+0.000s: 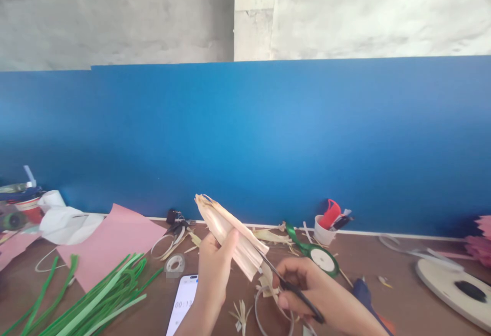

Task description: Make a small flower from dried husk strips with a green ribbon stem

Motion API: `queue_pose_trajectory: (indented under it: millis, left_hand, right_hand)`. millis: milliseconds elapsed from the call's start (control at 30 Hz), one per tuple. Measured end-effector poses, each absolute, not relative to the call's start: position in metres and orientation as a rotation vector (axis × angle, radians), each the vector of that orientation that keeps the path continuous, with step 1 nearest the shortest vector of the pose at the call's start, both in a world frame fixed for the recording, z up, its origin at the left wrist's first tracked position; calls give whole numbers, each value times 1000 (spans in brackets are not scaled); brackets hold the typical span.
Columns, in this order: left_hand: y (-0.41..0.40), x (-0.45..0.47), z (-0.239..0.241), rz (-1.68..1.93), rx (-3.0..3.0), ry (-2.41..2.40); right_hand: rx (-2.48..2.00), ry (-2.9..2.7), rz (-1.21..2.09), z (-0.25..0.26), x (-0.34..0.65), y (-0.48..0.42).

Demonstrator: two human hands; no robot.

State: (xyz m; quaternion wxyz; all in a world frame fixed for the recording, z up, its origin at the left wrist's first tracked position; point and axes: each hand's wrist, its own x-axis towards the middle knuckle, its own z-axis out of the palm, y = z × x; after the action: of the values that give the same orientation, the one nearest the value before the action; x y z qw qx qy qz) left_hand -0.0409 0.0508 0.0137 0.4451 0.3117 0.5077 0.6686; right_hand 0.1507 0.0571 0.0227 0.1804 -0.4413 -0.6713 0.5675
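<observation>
A pale, dry corn husk is pinched between the thumb and fingers of my left hand, raised over the table and slanting down to the right. In my right hand are black-handled scissors, their blades at the husk's lower right end. A small husk scrap hangs or lies just below the blades; I cannot tell which. Beneath the hands lie a frayed husk piece and a clear ring-shaped strip.
Green pipe cleaners, pink paper, a tape roll and a phone showing a timer lie leftward. Rightward are a green ribbon spool, a white cup of tools, a blue glue gun and a cream disc. A blue partition stands behind.
</observation>
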Motion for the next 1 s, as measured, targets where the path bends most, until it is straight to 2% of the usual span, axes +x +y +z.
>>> queue_pose_trajectory:
  millis: [433,1000]
  left_hand:
    - [46,-42,23,1587,837,1168]
    - [45,-49,32,1443,969,1177]
  right_hand:
    - [-1206,-1795,1691,19,151,57]
    - [-1255,-1947,1632,25,156,57]
